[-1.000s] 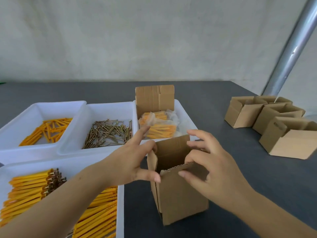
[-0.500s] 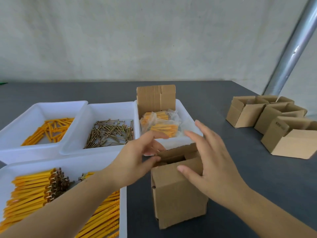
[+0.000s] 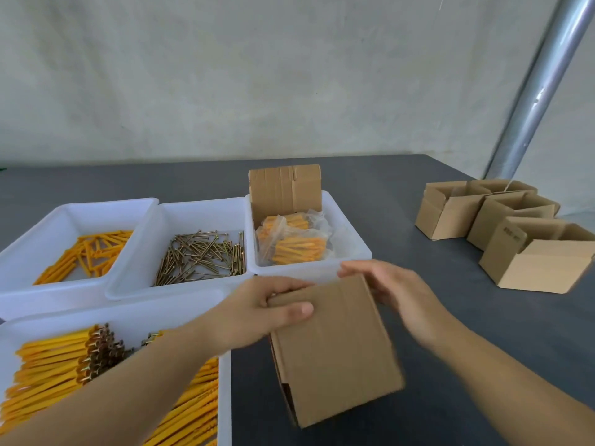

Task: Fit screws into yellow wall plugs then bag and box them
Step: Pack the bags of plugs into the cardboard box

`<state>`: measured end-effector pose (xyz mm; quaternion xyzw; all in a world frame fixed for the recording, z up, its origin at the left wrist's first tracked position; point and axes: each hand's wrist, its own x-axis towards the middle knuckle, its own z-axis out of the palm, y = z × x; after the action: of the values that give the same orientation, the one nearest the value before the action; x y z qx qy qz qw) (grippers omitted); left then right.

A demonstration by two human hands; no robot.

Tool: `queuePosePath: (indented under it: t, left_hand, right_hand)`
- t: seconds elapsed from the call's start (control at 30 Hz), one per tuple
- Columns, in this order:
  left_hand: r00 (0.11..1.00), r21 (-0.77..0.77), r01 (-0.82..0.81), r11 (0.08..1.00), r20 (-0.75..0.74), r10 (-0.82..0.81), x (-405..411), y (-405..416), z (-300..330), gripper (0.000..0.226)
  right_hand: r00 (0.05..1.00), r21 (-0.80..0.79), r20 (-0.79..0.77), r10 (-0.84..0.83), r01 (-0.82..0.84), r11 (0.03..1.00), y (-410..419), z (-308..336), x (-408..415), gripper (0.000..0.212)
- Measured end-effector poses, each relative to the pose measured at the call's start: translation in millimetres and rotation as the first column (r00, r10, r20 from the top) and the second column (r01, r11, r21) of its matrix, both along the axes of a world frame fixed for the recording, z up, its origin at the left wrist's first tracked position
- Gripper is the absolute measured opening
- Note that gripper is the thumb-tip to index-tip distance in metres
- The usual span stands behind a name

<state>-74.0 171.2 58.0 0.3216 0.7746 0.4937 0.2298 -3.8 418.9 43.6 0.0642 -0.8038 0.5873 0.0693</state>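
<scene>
The small cardboard box [image 3: 335, 346], on the grey table [image 3: 450, 349] beside the trays, is gripped by the left hand [image 3: 257, 313], thumb on top; its far edge is touched by the right hand [image 3: 396, 294], fingers straight. Flaps open a second ago are now closed.

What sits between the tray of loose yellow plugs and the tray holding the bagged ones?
In the head view, the tray of loose screws sits between them.

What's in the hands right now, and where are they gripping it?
The cardboard box. Left hand grips its top left edge, thumb across the front face; right hand touches the top right corner, blurred.
</scene>
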Motion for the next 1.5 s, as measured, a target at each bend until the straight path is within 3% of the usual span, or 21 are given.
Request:
queuePosePath:
  t: [0.07,0.17,0.2,0.27,0.4,0.5,0.63,0.73,0.83,0.93,1.03,1.1,1.13,1.2,1.3,1.37,1.43,1.5]
  left_hand:
    - [0.92,0.105,-0.095,0.99,0.388,0.047,-8.0,-6.2,3.1,0.039]
    - [0.677,0.027,-0.208,0.978,0.726,0.124,-23.9,-7.4,4.5,0.058]
    - [0.618,-0.003,-0.205,0.979,0.775,0.132,-27.8,-4.3,5.4,0.059]
    - [0.574,-0.019,-0.167,0.986,0.811,0.113,-33.2,2.4,6.6,0.064]
    - [0.568,-0.05,-0.112,0.992,0.816,0.105,-37.6,11.4,9.3,0.075]
    - [0.568,-0.118,-0.072,0.99,0.812,0.138,-42.6,13.7,10.0,0.084]
    - [0.618,-0.27,-0.053,0.961,0.747,0.245,-52.4,21.0,-3.3,0.054]
    - [0.617,-0.34,-0.237,0.91,0.671,0.412,-58.5,26.9,-19.7,0.045]
    - [0.663,-0.333,-0.36,0.871,0.566,0.491,-57.6,35.2,-24.7,0.042]
    - [0.674,-0.227,-0.481,0.847,0.523,0.522,-52.5,40.1,-22.8,0.059]
    - [0.827,-0.014,-0.451,0.892,0.368,0.424,-36.2,35.6,-16.2,0.062]
    - [0.943,0.138,-0.333,0.933,0.048,0.33,-29.1,27.9,-10.2,0.027]
    - [0.955,0.116,-0.255,0.96,-0.127,0.269,-29.2,24.0,-6.7,0.015]
    - [0.93,-0.076,-0.147,0.986,-0.351,0.111,-34.5,16.7,0.4,0.017]
    - [0.935,-0.265,-0.08,0.961,-0.354,-0.02,-46.4,9.4,7.7,0.033]
    - [0.921,-0.334,-0.096,0.938,-0.387,-0.044,-51.9,7.1,6.6,0.055]
    - [0.923,-0.37,-0.073,0.926,-0.377,-0.078,-54.3,6.5,2.5,0.068]
    - [0.94,-0.385,-0.009,0.923,-0.319,-0.123,-55.8,6.4,0.3,0.075]
  right_hand:
    - [1.0,-0.1,0.019,0.02,-0.018,0.995,17.0,3.1,-2.4,0.043]
    - [0.993,0.192,-0.013,0.113,-0.109,0.975,27.5,-1.3,-3.0,0.08]
    - [0.991,0.312,-0.001,0.132,-0.125,0.942,26.7,-3.3,-4.1,0.09]
    - [0.991,0.433,-0.01,0.134,-0.116,0.894,17.7,-5.3,-7.7,0.081]
    - [0.98,0.312,-0.141,0.142,-0.092,0.946,8.3,2.4,-17.2,0.107]
    - [0.978,0.259,-0.129,0.164,-0.126,0.958,10.0,-2.0,-22.5,0.096]
    - [0.984,0.161,0.077,0.163,-0.174,0.972,15.1,-23.4,-26.7,0.073]
    - [0.963,0.135,0.209,0.167,-0.198,0.971,23.6,-46.1,-28.4,0.059]
    - [0.96,0.143,0.249,0.129,-0.168,0.975,27.2,-64.9,-30.5,0.073]
    - [0.976,0.196,0.182,0.115,-0.151,0.969,27.2,-66.5,-34.7,0.08]
    - [0.975,0.214,0.146,0.169,-0.198,0.956,24.2,-65.5,-38.7,0.075]
    - [0.977,0.232,0.124,0.175,-0.2,0.952,21.8,-68.7,-41.3,0.08]
    - [0.979,0.253,0.116,0.167,-0.192,0.948,20.9,-70.3,-43.1,0.084]
    - [0.987,0.37,0.128,0.095,-0.136,0.919,18.6,-69.7,-46.3,0.094]
    - [0.957,0.537,0.286,0.047,-0.201,0.819,18.0,-58.1,-47.8,0.099]
    - [0.902,0.624,0.431,0.042,-0.331,0.708,25.9,-32.1,-49.8,0.079]
    - [0.841,0.682,0.54,0.027,-0.457,0.57,40.2,8.2,-54.3,0.04]
    - [0.859,0.656,0.509,0.056,-0.429,0.621,50.0,49.1,-61.6,0.016]
